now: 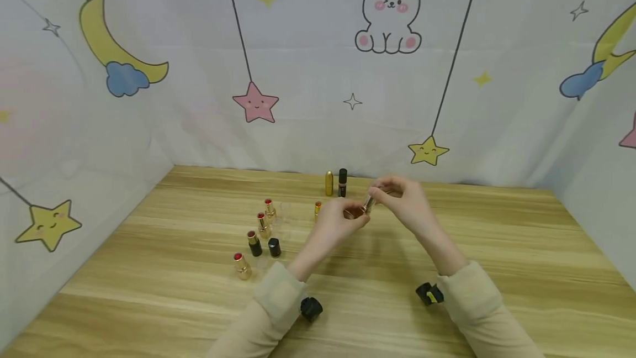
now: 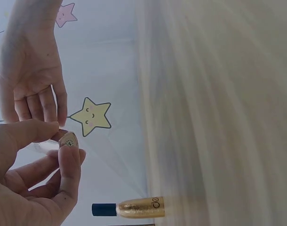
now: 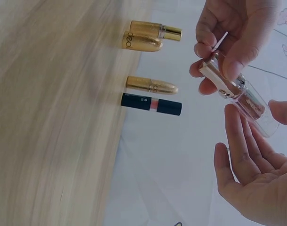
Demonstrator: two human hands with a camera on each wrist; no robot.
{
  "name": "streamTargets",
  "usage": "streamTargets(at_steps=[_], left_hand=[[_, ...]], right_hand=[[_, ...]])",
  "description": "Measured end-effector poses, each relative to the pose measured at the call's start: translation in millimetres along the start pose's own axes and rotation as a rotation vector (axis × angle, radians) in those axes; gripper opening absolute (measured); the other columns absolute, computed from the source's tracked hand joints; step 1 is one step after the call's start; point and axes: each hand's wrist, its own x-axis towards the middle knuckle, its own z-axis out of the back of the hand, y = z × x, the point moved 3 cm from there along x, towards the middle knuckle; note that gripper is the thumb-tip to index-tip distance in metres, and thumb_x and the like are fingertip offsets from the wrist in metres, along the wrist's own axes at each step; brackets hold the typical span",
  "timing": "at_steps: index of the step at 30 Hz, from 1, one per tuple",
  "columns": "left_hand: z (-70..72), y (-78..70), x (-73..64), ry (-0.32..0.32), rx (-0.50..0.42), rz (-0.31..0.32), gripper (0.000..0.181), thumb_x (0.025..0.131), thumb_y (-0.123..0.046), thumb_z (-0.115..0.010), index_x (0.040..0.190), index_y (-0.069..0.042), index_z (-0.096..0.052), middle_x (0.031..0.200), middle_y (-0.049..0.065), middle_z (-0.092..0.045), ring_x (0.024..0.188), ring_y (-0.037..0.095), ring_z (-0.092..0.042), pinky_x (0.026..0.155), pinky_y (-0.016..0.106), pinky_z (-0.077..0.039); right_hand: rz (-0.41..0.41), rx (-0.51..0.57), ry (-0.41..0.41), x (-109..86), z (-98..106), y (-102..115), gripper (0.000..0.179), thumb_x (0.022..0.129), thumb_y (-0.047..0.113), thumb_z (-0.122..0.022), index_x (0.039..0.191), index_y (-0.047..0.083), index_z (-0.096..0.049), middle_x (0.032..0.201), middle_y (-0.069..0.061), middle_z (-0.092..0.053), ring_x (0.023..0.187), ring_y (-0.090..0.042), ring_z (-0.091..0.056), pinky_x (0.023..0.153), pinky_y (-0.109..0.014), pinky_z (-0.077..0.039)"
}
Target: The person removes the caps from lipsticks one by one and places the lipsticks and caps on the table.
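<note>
Both hands hold one lipstick (image 1: 368, 204) with a shiny rose-gold case and a clear cap, tilted above the table. My left hand (image 1: 335, 222) pinches the case near its base; a round label (image 2: 69, 141) shows on the base end in the left wrist view. My right hand (image 1: 409, 206) has thumb and fingers around the clear cap (image 3: 267, 123), as the right wrist view shows. A brown-red tube (image 3: 251, 106) is visible through that cap. Just past the left hand stands a gold lipstick (image 1: 318, 210), partly hidden by it.
Left of the hands stand several uncapped red lipsticks (image 1: 263, 226), a black cap (image 1: 274, 247) and faint clear caps (image 1: 285, 211). Toward the back stand a gold bullet-shaped tube (image 1: 329, 183) and a black tube (image 1: 343, 182). A printed curtain (image 1: 308, 142) borders the wooden table (image 1: 497, 258).
</note>
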Motion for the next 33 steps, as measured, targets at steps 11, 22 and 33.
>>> streamTargets(at_steps=[11,22,33], left_hand=[[4.7,4.4,-8.8,0.031,0.046,-0.02,0.013,0.086,-0.014,-0.07,0.098,-0.009,-0.074,0.088,0.005,-0.073,0.078,0.015,-0.066,0.067,0.022,-0.052],[4.8,3.0,-12.2,0.041,0.09,-0.04,0.011,0.085,-0.015,-0.071,0.095,-0.009,-0.073,0.087,0.005,-0.073,0.076,0.014,-0.065,0.067,0.022,-0.052],[12.3,5.9,-17.0,0.052,0.18,-0.019,0.006,0.082,-0.015,-0.074,0.086,-0.013,-0.071,0.081,0.0,-0.07,0.071,0.009,-0.058,0.066,0.025,-0.047]], right_hand=[[0.017,0.021,0.011,-7.0,-2.2,5.8,0.038,0.09,0.034,-0.067,0.117,0.007,-0.065,0.109,-0.011,-0.07,0.09,-0.013,-0.067,0.083,-0.03,-0.054],[0.021,0.036,-0.001,-12.2,-1.1,8.2,0.038,0.091,0.034,-0.066,0.117,0.007,-0.065,0.111,-0.012,-0.07,0.092,-0.011,-0.066,0.085,-0.031,-0.054],[0.023,0.034,0.013,-14.4,-3.5,11.6,0.038,0.092,0.032,-0.065,0.121,0.007,-0.063,0.119,-0.013,-0.067,0.101,-0.017,-0.066,0.088,-0.033,-0.054]])
